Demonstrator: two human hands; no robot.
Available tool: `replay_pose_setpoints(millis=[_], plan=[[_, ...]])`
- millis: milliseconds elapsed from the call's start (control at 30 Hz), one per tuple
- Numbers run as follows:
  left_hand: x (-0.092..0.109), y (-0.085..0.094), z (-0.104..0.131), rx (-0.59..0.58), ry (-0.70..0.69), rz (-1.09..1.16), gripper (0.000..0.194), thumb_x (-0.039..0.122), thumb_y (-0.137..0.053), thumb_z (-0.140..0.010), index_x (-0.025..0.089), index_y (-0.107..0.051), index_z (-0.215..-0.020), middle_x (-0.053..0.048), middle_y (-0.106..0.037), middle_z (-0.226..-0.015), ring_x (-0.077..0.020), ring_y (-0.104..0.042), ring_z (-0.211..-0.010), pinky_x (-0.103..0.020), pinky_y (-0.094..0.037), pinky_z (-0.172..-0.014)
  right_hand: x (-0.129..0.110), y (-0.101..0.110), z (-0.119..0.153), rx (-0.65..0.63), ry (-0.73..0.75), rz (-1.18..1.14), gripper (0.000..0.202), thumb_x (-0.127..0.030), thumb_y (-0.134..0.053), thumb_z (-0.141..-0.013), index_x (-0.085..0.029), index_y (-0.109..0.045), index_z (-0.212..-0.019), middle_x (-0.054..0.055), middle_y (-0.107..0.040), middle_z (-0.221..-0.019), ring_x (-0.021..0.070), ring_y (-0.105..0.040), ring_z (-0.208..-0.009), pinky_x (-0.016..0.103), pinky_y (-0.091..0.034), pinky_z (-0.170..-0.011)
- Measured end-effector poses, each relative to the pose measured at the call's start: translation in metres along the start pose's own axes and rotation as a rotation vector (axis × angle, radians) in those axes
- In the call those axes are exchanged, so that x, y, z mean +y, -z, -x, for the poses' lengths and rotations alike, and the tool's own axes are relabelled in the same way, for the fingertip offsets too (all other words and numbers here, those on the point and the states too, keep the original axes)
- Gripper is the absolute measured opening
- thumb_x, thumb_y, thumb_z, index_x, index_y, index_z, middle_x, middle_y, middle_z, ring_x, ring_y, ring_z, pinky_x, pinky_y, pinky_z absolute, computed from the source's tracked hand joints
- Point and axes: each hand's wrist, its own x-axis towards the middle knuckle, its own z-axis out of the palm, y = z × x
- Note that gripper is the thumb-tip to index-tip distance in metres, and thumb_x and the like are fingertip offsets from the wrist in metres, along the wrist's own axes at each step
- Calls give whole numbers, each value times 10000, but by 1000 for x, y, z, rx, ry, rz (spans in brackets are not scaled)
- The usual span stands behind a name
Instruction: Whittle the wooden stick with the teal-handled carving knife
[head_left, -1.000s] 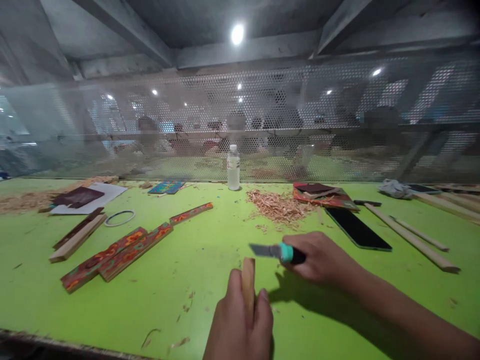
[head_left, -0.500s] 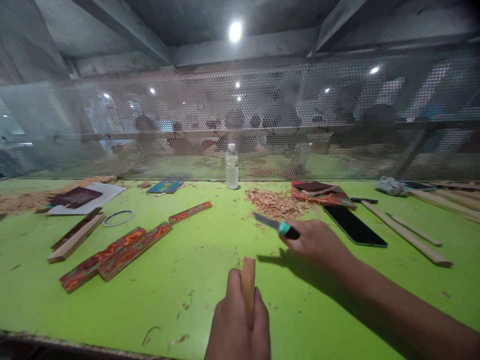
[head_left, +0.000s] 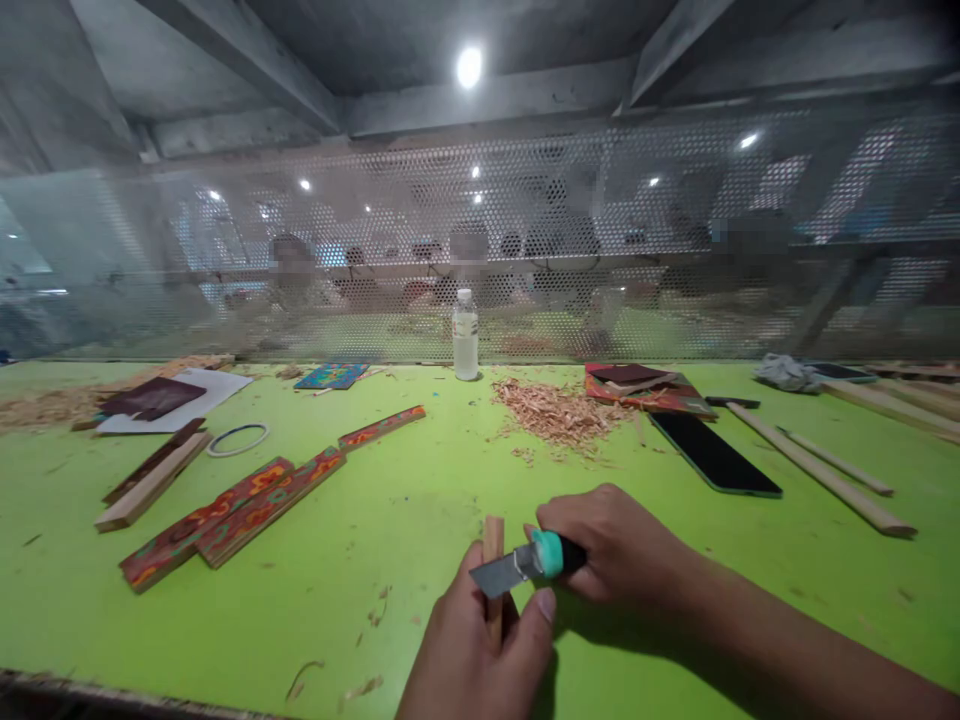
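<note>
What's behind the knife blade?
The wooden stick, gripped in the left hand, shows above and below the blade; the stretch behind it is covered, so contact can't be confirmed.

Woodworking workshop, wood shavings point(head_left: 559, 412), green worktable point(head_left: 300, 620)

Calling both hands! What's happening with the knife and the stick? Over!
Left hand: gripping stick. Right hand: gripping knife, blade crossing in front of stick, contact unclear. Left thumb near blade, possibly in the way.
</note>
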Motion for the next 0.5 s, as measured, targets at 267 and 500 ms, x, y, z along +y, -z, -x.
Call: replay_pose_setpoints(millis=[267, 500], plan=[[13, 10, 4, -92, 8, -213, 317, 527, -581, -931, 212, -617, -939, -34, -618, -824, -216, -583, -804, -296, -460, -724, 37, 15, -9, 203, -326, 0, 285, -294, -491, -897, -228, -467, -621, -17, -521, -491, 113, -394, -420, 266, -226, -464], [21, 13, 11, -99, 196, 82, 616, 842, -504, -858, 266, -546, -1074, 84, -414, -597, -106, -335, -474, -204, -285, -458, 51, 24, -9, 236, -415, 26, 300, -252, -582, -881, -230, -466, -606, -18, -504, -518, 138, -411, -489, 286, -248, -499]])
